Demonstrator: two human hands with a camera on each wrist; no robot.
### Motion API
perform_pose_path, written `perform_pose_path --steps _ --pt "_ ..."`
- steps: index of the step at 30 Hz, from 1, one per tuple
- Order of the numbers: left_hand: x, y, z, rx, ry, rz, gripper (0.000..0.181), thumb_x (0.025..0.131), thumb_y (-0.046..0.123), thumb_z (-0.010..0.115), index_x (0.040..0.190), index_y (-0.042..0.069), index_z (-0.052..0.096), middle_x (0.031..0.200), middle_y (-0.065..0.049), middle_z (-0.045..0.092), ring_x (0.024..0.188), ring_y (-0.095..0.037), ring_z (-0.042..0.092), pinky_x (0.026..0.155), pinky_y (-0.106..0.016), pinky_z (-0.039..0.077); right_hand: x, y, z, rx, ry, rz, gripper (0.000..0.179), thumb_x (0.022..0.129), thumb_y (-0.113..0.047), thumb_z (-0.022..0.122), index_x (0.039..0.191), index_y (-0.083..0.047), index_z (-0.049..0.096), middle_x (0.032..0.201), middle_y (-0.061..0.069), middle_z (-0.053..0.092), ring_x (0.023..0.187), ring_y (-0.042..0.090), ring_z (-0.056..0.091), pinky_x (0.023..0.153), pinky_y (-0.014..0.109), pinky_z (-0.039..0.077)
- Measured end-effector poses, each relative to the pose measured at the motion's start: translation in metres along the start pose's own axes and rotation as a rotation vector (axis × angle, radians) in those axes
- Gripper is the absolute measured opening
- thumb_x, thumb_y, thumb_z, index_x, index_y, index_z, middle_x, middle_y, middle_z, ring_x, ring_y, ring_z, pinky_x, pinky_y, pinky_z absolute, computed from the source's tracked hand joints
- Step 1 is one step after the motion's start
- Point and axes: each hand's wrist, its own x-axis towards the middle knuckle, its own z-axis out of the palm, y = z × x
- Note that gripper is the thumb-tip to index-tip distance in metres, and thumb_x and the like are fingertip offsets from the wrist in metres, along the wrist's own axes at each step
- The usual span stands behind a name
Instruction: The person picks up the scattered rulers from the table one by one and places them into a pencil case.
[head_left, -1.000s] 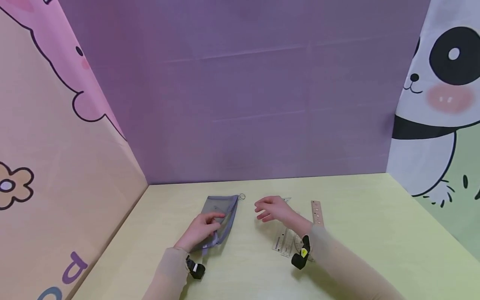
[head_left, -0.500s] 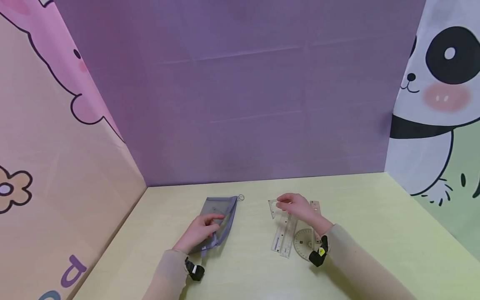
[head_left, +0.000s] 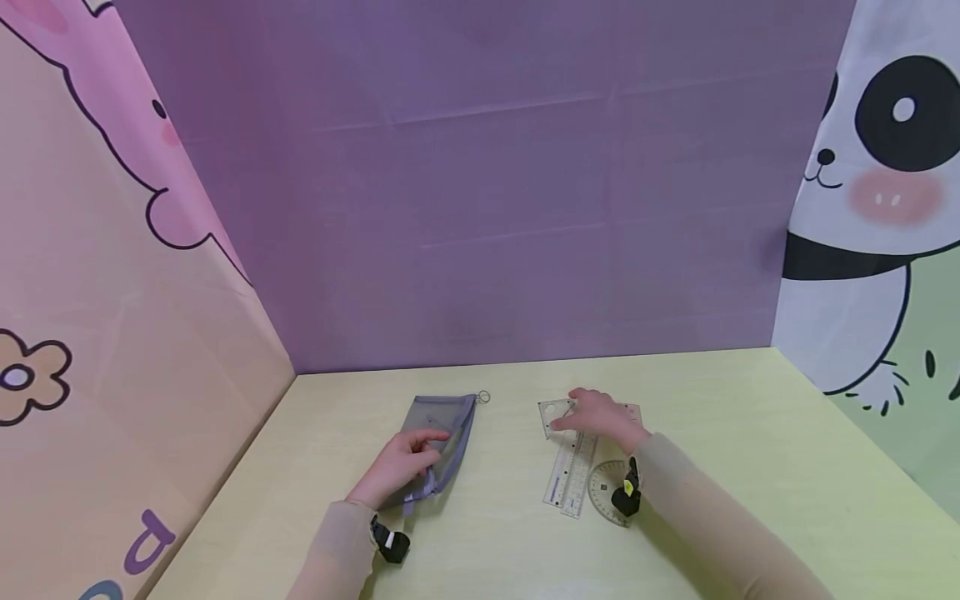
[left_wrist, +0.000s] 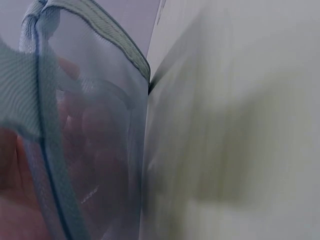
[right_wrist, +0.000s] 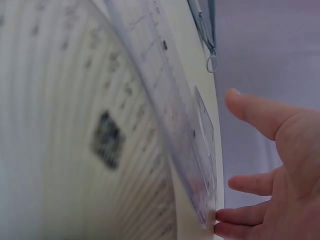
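Note:
My left hand holds a grey-purple mesh zip pouch at the left of the table; some fingers show through the mesh in the left wrist view. To the right, my right hand hovers at the far ends of two clear rulers, its fingers spread and holding nothing. A clear set square lies just left of those fingers. Below the wrist sits a round clear protractor, which fills much of the right wrist view. A pinkish ruler is mostly hidden behind the hand.
The pale table runs back to a purple wall panel. Printed side panels stand left and right. A metal ring hangs at the pouch's far right corner.
My right hand has moved right, away from the pouch side, to over the rulers and set square, and its fingers have spread. The left hand and pouch have stayed put.

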Motion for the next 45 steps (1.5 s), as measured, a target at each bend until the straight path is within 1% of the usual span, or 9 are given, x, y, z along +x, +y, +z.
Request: perform_pose_path --steps 5,12,22,28,30,32,35,38,45 --pt "0.000 0.000 0.000 -0.004 -0.007 0.010 0.039 0.087 0.008 0.061 0.125 0.001 0.063 0.072 -0.003 0.052 0.062 -0.021 0.053 0.058 -0.030 0.043 0.004 -0.007 0.004 -0.103 -0.002 -0.004 0.088 0.074 -0.048 0.077 0.141 0.000 0.046 0.133 0.021 0.053 0.122 0.043 0.048 0.097 0.064 0.033" --pt "0.000 0.000 0.000 0.014 -0.004 0.002 0.038 0.087 0.009 0.060 0.124 0.003 0.064 0.071 -0.003 0.052 0.061 -0.020 0.052 0.058 -0.030 0.043 0.007 -0.012 0.009 -0.208 0.010 -0.016 0.090 0.070 -0.049 0.080 0.139 -0.001 0.049 0.128 0.021 0.056 0.116 0.043 0.051 0.093 0.063 0.036" --pt "0.000 -0.002 0.002 0.009 0.024 -0.002 0.039 0.086 0.009 0.060 0.124 0.001 0.064 0.070 -0.001 0.050 0.061 -0.019 0.050 0.056 -0.028 0.041 0.011 -0.013 0.011 -0.218 -0.006 -0.024 0.092 0.066 -0.047 0.082 0.140 -0.003 0.048 0.129 0.022 0.051 0.117 0.042 0.047 0.095 0.065 0.032" --pt "0.002 -0.002 0.002 0.015 0.016 -0.016 0.038 0.086 0.009 0.060 0.124 0.003 0.064 0.070 -0.001 0.051 0.061 -0.018 0.050 0.057 -0.028 0.041 0.015 -0.013 0.008 -0.222 -0.019 -0.035 0.100 0.065 -0.045 0.084 0.145 -0.002 0.042 0.137 0.022 0.042 0.117 0.040 0.045 0.093 0.065 0.034" --pt "-0.003 0.007 0.001 0.014 0.013 -0.015 0.038 0.086 0.006 0.058 0.123 0.000 0.064 0.070 -0.002 0.051 0.062 -0.021 0.050 0.058 -0.028 0.041 0.017 -0.013 0.008 -0.223 -0.025 -0.038 0.103 0.064 -0.044 0.086 0.146 -0.002 0.041 0.138 0.021 0.038 0.115 0.037 0.045 0.092 0.064 0.035" --pt "-0.004 0.011 0.001 0.012 0.012 -0.009 0.038 0.087 0.005 0.057 0.123 -0.003 0.063 0.069 -0.003 0.050 0.062 -0.022 0.050 0.058 -0.029 0.041 0.019 -0.012 0.007 -0.220 -0.030 -0.047 0.104 0.062 -0.043 0.087 0.145 -0.001 0.042 0.137 0.020 0.036 0.113 0.036 0.045 0.091 0.064 0.035" --pt "-0.004 0.010 0.001 0.013 0.007 -0.013 0.038 0.087 0.005 0.058 0.123 -0.002 0.063 0.069 -0.003 0.051 0.062 -0.022 0.050 0.058 -0.029 0.041 0.020 -0.012 0.006 -0.218 -0.033 -0.063 0.100 0.061 -0.043 0.088 0.141 0.000 0.047 0.134 0.020 0.037 0.109 0.033 0.046 0.089 0.062 0.038" --pt "0.002 -0.003 0.001 0.012 0.006 -0.017 0.037 0.086 0.009 0.060 0.123 0.003 0.065 0.070 -0.002 0.051 0.061 -0.018 0.050 0.058 -0.028 0.041 0.019 -0.011 0.005 -0.204 -0.025 -0.069 0.091 0.061 -0.041 0.089 0.134 -0.001 0.053 0.131 0.019 0.037 0.105 0.031 0.046 0.087 0.060 0.039" --pt "0.001 -0.002 0.000 0.012 0.000 -0.010 0.038 0.085 0.011 0.060 0.123 0.003 0.065 0.069 -0.002 0.051 0.060 -0.017 0.050 0.057 -0.028 0.042 0.020 -0.009 0.003 -0.086 0.039 -0.083 0.065 0.063 -0.029 0.089 0.117 -0.005 0.061 0.127 0.020 0.039 0.110 0.035 0.042 0.089 0.054 0.040"
